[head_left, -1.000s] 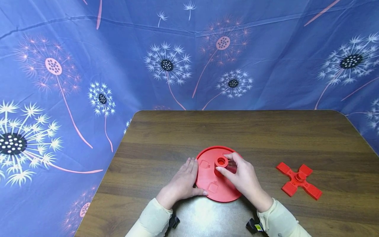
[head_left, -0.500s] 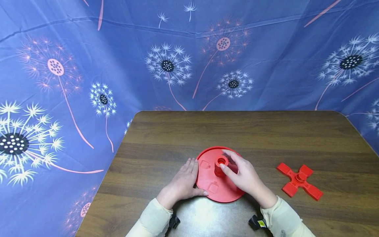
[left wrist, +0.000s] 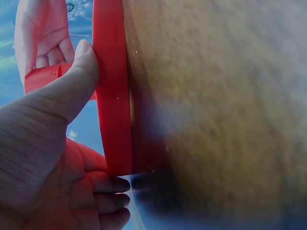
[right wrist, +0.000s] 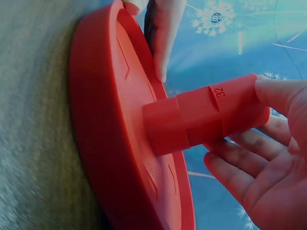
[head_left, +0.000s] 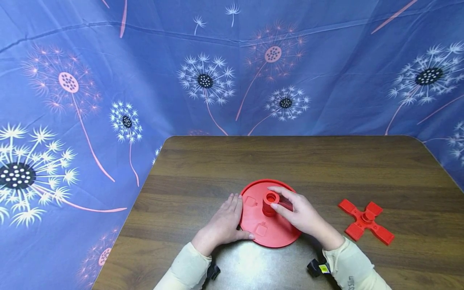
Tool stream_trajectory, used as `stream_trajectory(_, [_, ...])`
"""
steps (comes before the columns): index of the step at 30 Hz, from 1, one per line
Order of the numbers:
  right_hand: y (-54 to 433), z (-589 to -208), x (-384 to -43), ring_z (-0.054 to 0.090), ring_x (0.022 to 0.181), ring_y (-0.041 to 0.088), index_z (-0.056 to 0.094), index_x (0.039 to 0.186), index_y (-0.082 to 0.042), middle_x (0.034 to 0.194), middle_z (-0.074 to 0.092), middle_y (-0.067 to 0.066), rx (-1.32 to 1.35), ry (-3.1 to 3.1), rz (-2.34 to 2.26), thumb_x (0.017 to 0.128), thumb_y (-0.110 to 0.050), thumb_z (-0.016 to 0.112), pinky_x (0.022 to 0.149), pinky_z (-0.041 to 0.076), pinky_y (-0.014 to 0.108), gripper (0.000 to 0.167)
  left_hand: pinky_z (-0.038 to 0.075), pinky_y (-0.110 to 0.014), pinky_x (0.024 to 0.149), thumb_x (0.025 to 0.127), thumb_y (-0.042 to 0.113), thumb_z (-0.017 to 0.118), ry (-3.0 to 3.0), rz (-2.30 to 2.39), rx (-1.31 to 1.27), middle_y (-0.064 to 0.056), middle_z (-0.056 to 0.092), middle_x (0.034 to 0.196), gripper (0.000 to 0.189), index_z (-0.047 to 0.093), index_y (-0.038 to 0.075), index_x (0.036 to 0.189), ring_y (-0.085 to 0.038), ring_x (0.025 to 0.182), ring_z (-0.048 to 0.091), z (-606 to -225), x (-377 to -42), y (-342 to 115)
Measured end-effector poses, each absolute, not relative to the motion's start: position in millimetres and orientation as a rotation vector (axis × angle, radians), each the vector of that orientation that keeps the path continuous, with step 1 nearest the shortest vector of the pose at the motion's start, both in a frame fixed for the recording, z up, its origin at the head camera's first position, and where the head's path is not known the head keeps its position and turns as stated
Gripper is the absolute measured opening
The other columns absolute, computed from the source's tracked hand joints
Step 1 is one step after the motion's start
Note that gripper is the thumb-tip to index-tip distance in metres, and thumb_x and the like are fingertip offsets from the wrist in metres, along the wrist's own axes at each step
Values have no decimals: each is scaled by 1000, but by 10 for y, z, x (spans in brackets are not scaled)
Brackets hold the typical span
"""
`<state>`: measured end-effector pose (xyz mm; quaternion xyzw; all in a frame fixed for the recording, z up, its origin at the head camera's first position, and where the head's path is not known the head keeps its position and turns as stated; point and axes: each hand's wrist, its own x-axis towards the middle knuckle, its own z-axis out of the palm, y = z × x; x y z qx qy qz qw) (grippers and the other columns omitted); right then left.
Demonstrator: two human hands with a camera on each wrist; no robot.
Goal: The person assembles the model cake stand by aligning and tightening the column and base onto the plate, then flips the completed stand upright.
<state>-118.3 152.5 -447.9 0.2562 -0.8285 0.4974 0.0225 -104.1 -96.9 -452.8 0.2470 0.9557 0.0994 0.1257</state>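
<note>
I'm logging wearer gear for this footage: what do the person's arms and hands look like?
The left hand and right hand are ungloved. The left sleeve and right sleeve are pale cream, the right with dark lettering. Black devices show beside both wrists, the right one with a yellow-green label.

I see a screened-off work spot: blue fabric with dandelion prints hangs behind and along the left of a wood-grain table. Whether it stands in a home, office or lab, I can't tell.
</note>
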Motion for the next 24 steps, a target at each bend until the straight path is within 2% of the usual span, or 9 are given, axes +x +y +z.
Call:
stream_trajectory(5, [1478,-4504,-1148,67,101,18,60,126,-6,111,67,-1,694,-2526,1558,86,-11,75,88,54,40,44,22,-41,117,78,66,69,2784,284,712,-23,24,157,113,23,-6,151,-35,146,19,-4548,-1053,-970])
stream_trajectory(9, [1431,-4518,-1118,68,95,17,62,120,-8,106,69,-1,604,-2502,1510,82,-11,79,85,56,37,42,21,-41,117,77,66,68,2783,284,711,-23,24,157,113,23,-6,151,-35,146,18,-4552,-1058,-970])
stream_trajectory(14, [1365,-4520,-1077,71,89,14,63,114,-15,106,70,-2,471,-2515,1406,78,-18,83,79,58,34,41,21,-41,118,77,66,69,2782,292,709,-23,24,157,113,23,-6,151,-35,146,18,-4550,-1063,-968])
stream_trajectory(24, [1316,-4528,-1032,72,83,17,63,112,-15,102,71,1,366,-2523,1332,76,-22,85,75,58,39,43,22,-42,117,77,66,69,2783,286,712,-24,24,156,113,23,-7,151,-35,146,19,-4558,-1064,-966])
